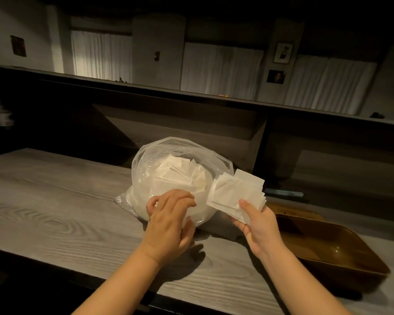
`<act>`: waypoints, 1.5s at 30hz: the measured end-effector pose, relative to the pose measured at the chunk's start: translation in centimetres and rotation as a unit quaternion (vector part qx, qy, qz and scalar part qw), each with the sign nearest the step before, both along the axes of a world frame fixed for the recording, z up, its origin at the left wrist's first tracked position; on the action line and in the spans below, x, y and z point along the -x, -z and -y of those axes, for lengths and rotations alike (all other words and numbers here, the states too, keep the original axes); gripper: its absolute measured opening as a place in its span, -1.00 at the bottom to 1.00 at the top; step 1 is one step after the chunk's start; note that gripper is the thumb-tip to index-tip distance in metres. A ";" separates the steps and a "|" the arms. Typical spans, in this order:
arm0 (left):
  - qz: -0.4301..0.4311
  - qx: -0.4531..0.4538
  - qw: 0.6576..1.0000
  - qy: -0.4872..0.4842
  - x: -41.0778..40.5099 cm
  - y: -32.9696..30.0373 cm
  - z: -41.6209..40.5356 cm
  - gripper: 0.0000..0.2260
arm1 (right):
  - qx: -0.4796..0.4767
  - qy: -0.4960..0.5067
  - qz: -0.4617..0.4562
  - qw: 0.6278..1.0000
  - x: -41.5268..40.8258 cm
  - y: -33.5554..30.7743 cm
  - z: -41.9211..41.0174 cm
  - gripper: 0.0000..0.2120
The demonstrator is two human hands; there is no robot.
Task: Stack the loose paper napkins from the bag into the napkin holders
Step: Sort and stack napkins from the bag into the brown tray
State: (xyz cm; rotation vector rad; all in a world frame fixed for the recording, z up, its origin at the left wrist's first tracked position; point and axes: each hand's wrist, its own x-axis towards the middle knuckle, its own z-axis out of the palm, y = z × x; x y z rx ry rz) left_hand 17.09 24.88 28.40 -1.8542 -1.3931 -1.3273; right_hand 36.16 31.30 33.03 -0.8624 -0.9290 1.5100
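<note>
Gathering step: the right hand (257,226) pinches a fanned sheaf of white paper napkins (235,195), the left hand's (168,221) curled fingers (180,198) grip the clear plastic bag (168,169) just beyond, so squaring the sheaf likely comes next.

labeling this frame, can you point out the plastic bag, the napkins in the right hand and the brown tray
plastic bag (146,169): head view, upper left wall.
napkins (234,192): head view, middle of top sheet.
brown tray (355,267): head view, right inner wall.

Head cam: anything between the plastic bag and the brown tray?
Head view: the right hand holds a napkin stack up in the gap between the plastic bag and the brown tray; below it, only bare tabletop.
</note>
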 end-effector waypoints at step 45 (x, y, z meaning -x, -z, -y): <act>0.621 0.410 0.556 0.370 -10.2 -1.7 -9.3 -0.75 | -0.235 0.091 0.304 0.919 -3.5 -0.9 -4.3 -0.92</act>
